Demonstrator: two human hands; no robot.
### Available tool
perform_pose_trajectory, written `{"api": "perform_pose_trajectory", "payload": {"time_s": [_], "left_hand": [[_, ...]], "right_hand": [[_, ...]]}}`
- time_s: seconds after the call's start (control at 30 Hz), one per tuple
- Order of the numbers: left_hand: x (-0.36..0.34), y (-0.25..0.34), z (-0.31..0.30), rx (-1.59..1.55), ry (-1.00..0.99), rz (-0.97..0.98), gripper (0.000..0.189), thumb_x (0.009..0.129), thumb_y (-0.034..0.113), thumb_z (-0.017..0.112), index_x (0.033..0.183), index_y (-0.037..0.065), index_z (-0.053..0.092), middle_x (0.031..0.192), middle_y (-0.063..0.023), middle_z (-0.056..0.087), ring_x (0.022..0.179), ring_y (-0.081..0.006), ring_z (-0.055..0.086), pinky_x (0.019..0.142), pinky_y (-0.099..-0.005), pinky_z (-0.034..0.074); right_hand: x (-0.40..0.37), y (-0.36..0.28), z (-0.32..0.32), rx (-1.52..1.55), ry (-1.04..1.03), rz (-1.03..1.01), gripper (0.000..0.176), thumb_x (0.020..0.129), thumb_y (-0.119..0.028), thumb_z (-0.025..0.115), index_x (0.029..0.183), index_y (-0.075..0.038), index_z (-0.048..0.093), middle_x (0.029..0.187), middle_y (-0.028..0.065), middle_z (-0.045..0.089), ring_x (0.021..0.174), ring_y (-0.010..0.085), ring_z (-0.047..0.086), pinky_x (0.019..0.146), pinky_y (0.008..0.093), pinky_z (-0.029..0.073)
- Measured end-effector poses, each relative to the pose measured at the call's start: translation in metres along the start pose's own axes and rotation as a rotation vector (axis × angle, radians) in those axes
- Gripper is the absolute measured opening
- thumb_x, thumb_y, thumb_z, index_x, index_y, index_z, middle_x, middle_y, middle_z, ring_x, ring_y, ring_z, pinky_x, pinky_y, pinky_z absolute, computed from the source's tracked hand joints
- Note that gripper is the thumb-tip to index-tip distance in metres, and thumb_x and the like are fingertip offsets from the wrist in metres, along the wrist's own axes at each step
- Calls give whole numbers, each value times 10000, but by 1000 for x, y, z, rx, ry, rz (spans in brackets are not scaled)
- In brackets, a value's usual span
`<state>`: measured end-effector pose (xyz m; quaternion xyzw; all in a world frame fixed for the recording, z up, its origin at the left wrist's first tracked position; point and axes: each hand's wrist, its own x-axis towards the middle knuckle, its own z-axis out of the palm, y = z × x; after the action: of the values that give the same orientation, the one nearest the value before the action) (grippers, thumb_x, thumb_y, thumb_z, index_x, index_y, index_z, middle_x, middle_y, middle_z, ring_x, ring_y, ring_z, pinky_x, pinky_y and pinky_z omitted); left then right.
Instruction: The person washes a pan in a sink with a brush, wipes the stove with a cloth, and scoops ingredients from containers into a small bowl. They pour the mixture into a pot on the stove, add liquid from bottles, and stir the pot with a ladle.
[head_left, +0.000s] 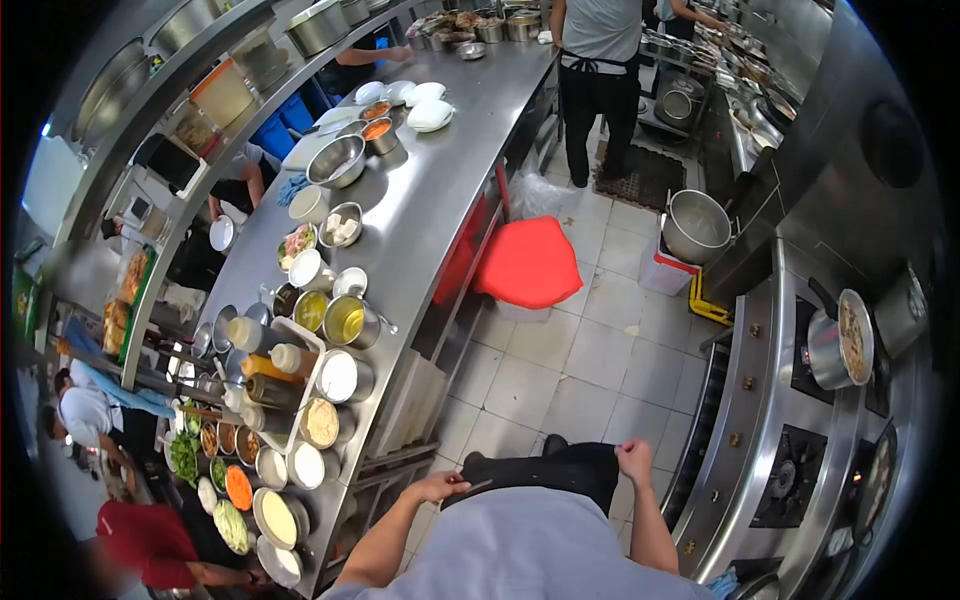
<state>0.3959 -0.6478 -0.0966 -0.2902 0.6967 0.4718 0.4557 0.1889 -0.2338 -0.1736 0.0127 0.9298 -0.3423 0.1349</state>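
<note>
A black apron (pixel 560 472) spreads across my waist below my grey shirt (pixel 530 545). My left hand (pixel 440 487) is at its left side, fingers closed in a pinch. A thin pale strip shows by those fingertips, too small to name. At the opposite side, my right hand (pixel 634 461) is closed in a fist against the apron's edge and appears to grip it. Both hands are at waist height, between the steel counter and the stove.
The steel counter (pixel 440 185) on the left carries bowls, sauce bottles (pixel 290 360) and chopped vegetables. A red stool (pixel 530 262) stands beside it. On the right is a stove (pixel 745 440) with a pan (pixel 853 335). A big pot (pixel 697 226) and a co-worker (pixel 600 80) are ahead.
</note>
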Motion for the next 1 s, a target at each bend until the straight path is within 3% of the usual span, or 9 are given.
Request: {"api": "perform_pose_trajectory", "payload": {"time_s": [0.07,0.17,0.3,0.43,0.5,0.63,0.7,0.9,1.0], "left_hand": [[-1,7,5,-88,30,-15,710,744,578,679,1222,75,533,1093,-102,575,963,-229,570,751,-374,519],[-15,9,10,-187,54,-69,777,754,586,666,1320,106,437,1256,-103,478,1053,-248,530,770,-417,527],[-38,-5,28,-163,101,-98,755,765,571,663,1327,115,448,1256,-128,505,1042,-251,547,674,-344,524],[-72,-50,67,-391,163,-175,733,760,566,674,1305,121,467,1249,-112,511,1068,-250,535,716,-389,519],[-85,-80,98,-514,181,-215,729,755,567,680,1297,125,474,1247,-107,509,1097,-253,530,759,-423,523],[-106,-136,165,-883,315,-223,667,758,551,690,1239,123,520,1141,-68,564,1026,-228,545,751,-403,508],[-113,-160,192,-1094,334,-233,628,765,555,680,1216,142,535,1121,-49,566,1020,-212,531,765,-390,488],[-102,-265,264,-1322,401,-158,542,783,537,665,1187,195,550,1110,-11,558,1005,-202,509,812,-417,452],[-116,-302,273,-1408,403,-117,555,777,539,672,1193,195,544,1113,-5,551,965,-192,506,791,-393,454]], "right_hand": [[7,-88,-45,22,224,-289,181,662,-68,719,721,-15,556,693,103,557,629,214,540,564,338,421],[-2,-222,-118,247,38,-377,135,712,-58,687,783,-9,583,860,127,582,714,245,557,628,319,441],[-35,-330,-176,1505,-1146,-769,113,777,-25,650,865,44,636,788,147,596,575,218,506,539,290,405],[-51,-430,-196,1540,-1901,-1089,135,743,-1,643,861,62,665,770,161,626,542,225,524,476,280,411],[-66,-472,-201,1396,-2146,-1104,227,847,-125,583,932,56,691,690,83,627,469,188,539,407,283,388],[-115,-503,-164,1573,-2295,-908,217,838,-101,569,923,57,691,629,68,563,435,176,479,394,288,352],[-140,-520,-138,1542,-2359,-1129,210,839,-108,573,913,45,696,611,45,528,436,160,478,390,275,340],[-253,-543,-68,1688,-2296,-1110,184,853,-86,558,902,3,711,623,34,515,420,132,444,378,263,292],[-296,-565,-42,1557,-2305,-1128,139,854,-92,595,891,-33,716,655,44,530,422,110,438,379,246,276]]}}
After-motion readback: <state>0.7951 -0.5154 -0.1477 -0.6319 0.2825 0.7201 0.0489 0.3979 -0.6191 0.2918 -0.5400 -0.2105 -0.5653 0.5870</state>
